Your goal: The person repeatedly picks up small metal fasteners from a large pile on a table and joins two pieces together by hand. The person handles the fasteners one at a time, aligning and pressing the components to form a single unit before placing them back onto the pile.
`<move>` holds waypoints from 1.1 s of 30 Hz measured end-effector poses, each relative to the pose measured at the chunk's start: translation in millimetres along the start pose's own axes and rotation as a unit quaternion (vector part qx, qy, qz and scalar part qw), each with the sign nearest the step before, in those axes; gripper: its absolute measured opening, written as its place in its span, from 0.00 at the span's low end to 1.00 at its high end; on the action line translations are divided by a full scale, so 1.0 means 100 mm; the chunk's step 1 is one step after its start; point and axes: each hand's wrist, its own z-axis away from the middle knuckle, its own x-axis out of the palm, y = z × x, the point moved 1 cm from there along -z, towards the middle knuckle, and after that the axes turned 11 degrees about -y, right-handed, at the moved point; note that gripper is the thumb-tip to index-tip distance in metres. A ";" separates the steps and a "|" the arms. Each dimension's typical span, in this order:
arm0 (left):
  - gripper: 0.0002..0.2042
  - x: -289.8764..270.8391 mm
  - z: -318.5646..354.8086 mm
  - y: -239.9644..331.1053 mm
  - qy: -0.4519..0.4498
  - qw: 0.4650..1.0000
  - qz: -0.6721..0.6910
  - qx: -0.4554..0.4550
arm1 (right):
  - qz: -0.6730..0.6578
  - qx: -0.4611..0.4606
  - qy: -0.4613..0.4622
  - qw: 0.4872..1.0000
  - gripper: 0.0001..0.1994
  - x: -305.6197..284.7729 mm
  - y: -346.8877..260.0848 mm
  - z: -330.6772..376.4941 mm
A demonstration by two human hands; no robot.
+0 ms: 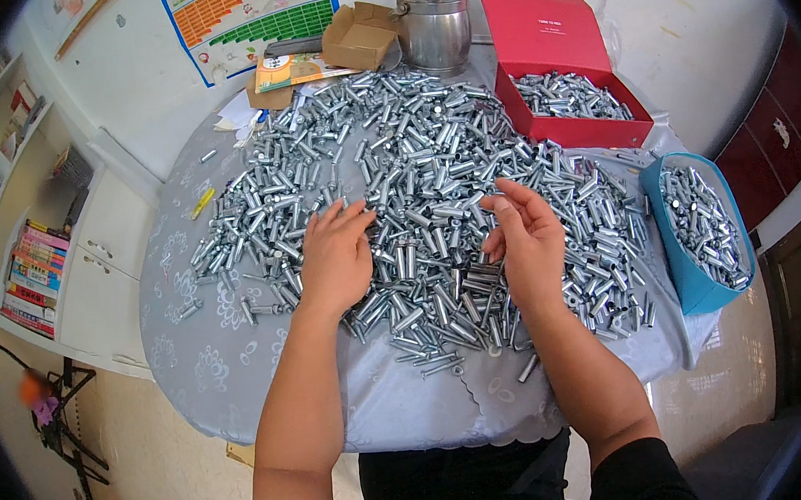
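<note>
A broad pile of silvery metal sleeve fasteners (439,142) is spread over a patterned grey tablecloth (178,317). The left hand (337,260) is placed palm down at the pile's near left part, its fingers spread and its fingertips laid over fasteners. The right hand (528,239) is held over the pile's near right part, with thumb and fingers curled inward; whether a fastener is pinched between them cannot be told. More fasteners are held in an open red box (590,134) and in a teal bin (709,295), both at the pile's right.

Small pale print is carried on the inside of the box's raised lid (544,37). Large dark characters are printed at the top of a blue-bordered wall chart (248,27), above blue, orange and green stepped blocks. Dark lettering is also borne by an orange-and-white booklet (299,69), laid near a cardboard box (360,36) and a steel canister (435,28). Lettered spines are shown by books (34,282) shelved at the left. A yellow marker (203,202) is set left of the pile.
</note>
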 end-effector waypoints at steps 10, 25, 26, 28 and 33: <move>0.14 -0.11 0.01 0.11 -0.045 0.993 -0.095 -0.047 | 0.007 0.002 0.003 1.000 0.12 0.01 -0.01 0.01; 0.13 -0.28 0.05 0.15 -0.079 0.996 -0.042 -0.017 | 0.027 0.010 -0.002 1.000 0.11 0.00 0.04 0.00; 0.13 -0.26 0.06 0.14 -0.061 0.997 -0.039 0.003 | 0.028 0.013 -0.002 1.000 0.11 0.00 0.03 0.00; 0.13 -0.20 0.08 0.09 -0.025 0.998 -0.032 0.043 | 0.037 0.018 -0.008 0.999 0.11 0.00 0.02 0.01; 0.09 -0.19 0.06 0.25 0.082 0.970 0.229 0.002 | 0.037 0.032 -0.029 0.998 0.10 0.03 0.00 0.03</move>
